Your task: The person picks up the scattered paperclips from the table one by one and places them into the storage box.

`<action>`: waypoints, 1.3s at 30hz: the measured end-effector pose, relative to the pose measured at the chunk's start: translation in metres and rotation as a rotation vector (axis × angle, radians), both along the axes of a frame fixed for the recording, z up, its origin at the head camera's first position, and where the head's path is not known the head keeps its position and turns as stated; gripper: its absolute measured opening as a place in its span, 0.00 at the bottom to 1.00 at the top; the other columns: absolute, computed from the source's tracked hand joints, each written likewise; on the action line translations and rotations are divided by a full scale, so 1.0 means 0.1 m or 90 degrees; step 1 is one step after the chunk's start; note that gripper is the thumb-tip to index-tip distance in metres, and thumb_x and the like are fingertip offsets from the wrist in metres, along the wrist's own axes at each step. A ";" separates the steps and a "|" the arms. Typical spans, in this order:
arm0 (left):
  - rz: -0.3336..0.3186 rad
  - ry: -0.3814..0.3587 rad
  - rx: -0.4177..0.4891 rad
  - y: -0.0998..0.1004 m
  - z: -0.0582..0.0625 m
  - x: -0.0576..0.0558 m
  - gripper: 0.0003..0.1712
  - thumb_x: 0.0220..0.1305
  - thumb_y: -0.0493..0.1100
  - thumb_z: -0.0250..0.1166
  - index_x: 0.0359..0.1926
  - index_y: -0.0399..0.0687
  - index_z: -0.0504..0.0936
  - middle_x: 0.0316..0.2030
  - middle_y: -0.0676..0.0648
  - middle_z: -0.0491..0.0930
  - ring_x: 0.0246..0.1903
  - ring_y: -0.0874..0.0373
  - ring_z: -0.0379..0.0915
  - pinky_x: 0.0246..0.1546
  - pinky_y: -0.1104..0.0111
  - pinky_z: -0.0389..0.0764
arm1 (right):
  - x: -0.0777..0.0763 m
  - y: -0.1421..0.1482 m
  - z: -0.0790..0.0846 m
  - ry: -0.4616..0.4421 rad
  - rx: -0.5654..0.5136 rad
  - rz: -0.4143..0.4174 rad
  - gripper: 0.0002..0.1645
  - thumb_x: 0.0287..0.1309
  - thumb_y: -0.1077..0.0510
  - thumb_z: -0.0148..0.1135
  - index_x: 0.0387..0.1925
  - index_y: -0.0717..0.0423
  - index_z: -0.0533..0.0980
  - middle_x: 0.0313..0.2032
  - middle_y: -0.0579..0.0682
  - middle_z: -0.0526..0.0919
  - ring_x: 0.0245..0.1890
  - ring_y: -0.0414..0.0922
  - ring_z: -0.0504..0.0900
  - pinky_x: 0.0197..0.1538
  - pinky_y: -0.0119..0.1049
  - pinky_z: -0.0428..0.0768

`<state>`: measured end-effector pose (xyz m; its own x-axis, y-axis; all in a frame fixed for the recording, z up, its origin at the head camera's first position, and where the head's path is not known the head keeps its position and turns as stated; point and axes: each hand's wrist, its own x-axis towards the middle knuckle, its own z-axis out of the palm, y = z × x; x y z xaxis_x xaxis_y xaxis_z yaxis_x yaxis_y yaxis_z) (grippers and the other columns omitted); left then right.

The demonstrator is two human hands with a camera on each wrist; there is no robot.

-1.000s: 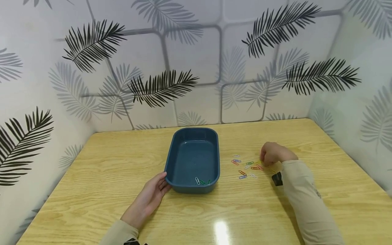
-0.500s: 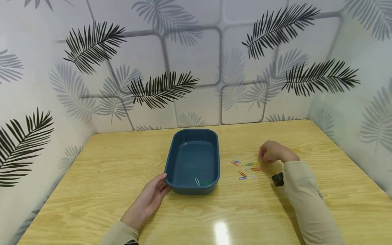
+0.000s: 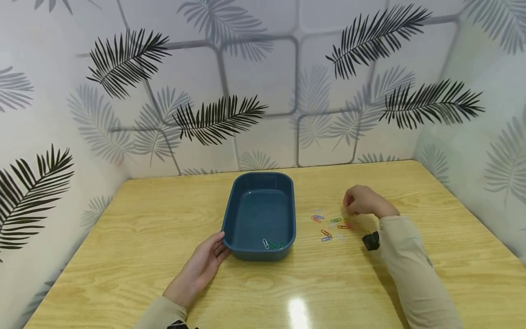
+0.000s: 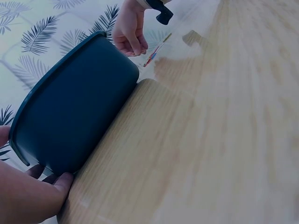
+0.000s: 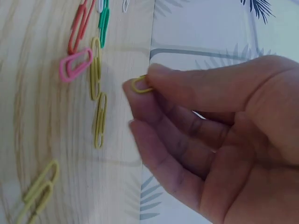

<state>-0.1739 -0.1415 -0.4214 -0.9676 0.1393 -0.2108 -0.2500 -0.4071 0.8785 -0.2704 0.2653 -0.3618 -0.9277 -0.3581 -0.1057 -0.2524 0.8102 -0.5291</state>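
Note:
A dark blue plastic bin [image 3: 263,212] stands on the table. My left hand [image 3: 201,265] grips its near left corner, thumb at the rim and fingers low against the wall in the left wrist view. A white paper clip [image 3: 265,244] and green paper clips [image 3: 272,246] lie inside at the near end. My right hand [image 3: 367,202] is just above the table, right of the bin. Between thumb and index finger it pinches a yellow paper clip [image 5: 139,87], of which only one rounded end shows.
Several loose paper clips in red, white, blue and green lie between the bin and my right hand. Close beside that hand are a pink paper clip [image 5: 74,64] and other yellow paper clips [image 5: 101,121]. A patterned wall [image 3: 263,146] borders the wooden table [image 3: 164,210] at the back.
My right hand has risen slightly off the table and shifted a little left, the yellow paper clip now showing in its pinch. My left hand and the bin have stayed in place.

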 end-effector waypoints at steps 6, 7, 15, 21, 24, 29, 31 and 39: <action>-0.008 0.007 -0.010 0.00 0.01 0.00 0.27 0.73 0.40 0.50 0.65 0.26 0.62 0.54 0.42 0.75 0.54 0.56 0.71 0.58 0.65 0.69 | -0.03 -0.02 -0.01 0.023 -0.003 -0.005 0.04 0.53 0.71 0.62 0.28 0.65 0.74 0.23 0.50 0.75 0.22 0.43 0.72 0.27 0.35 0.73; -0.009 0.006 -0.011 0.00 0.01 0.00 0.27 0.73 0.40 0.50 0.65 0.26 0.62 0.54 0.42 0.75 0.54 0.56 0.71 0.58 0.65 0.69 | -0.02 -0.03 0.00 0.026 -0.005 -0.006 0.04 0.53 0.71 0.62 0.28 0.64 0.74 0.24 0.50 0.75 0.22 0.43 0.72 0.27 0.35 0.73; -0.013 0.009 -0.009 0.00 0.01 -0.01 0.27 0.73 0.40 0.50 0.66 0.27 0.62 0.57 0.41 0.74 0.55 0.56 0.70 0.59 0.64 0.68 | -0.01 -0.10 0.03 0.023 -0.049 -0.005 0.03 0.55 0.69 0.63 0.30 0.64 0.76 0.26 0.51 0.79 0.25 0.45 0.77 0.30 0.37 0.78; -0.007 0.007 -0.010 0.00 0.00 -0.01 0.27 0.72 0.40 0.51 0.65 0.26 0.63 0.56 0.41 0.75 0.54 0.55 0.70 0.59 0.64 0.69 | 0.01 -0.19 0.03 0.012 -0.101 0.018 0.02 0.56 0.69 0.63 0.31 0.66 0.77 0.29 0.52 0.82 0.29 0.51 0.82 0.35 0.44 0.83; -0.003 0.006 -0.011 0.00 -0.01 -0.01 0.26 0.72 0.40 0.52 0.64 0.26 0.64 0.54 0.42 0.76 0.53 0.56 0.71 0.58 0.64 0.70 | 0.02 -0.24 0.04 0.017 -0.117 0.032 0.02 0.57 0.69 0.61 0.33 0.66 0.76 0.30 0.54 0.82 0.31 0.53 0.83 0.36 0.45 0.83; 0.004 0.006 -0.003 0.01 -0.01 -0.01 0.26 0.72 0.40 0.52 0.64 0.26 0.64 0.53 0.42 0.76 0.53 0.55 0.72 0.57 0.64 0.70 | 0.04 -0.33 0.07 0.024 -0.138 0.036 0.03 0.59 0.70 0.59 0.36 0.67 0.76 0.33 0.58 0.83 0.34 0.56 0.83 0.37 0.46 0.83; 0.004 0.005 -0.002 0.01 -0.01 0.00 0.26 0.72 0.40 0.52 0.64 0.26 0.64 0.53 0.42 0.76 0.53 0.55 0.71 0.57 0.65 0.70 | 0.05 -0.36 0.08 0.025 -0.146 0.044 0.03 0.59 0.70 0.58 0.36 0.67 0.76 0.33 0.59 0.83 0.34 0.56 0.83 0.37 0.47 0.83; -0.004 0.006 -0.008 0.01 0.00 0.00 0.26 0.72 0.40 0.52 0.64 0.26 0.64 0.54 0.42 0.75 0.53 0.56 0.71 0.59 0.64 0.69 | 0.08 -0.47 0.08 0.027 -0.157 0.056 0.02 0.57 0.69 0.61 0.33 0.65 0.77 0.31 0.54 0.83 0.33 0.56 0.82 0.36 0.46 0.82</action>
<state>-0.1738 -0.1407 -0.4211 -0.9688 0.1424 -0.2030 -0.2436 -0.3949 0.8859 -0.2629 0.2185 -0.3535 -0.8934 -0.4480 0.0334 -0.3426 0.6313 -0.6957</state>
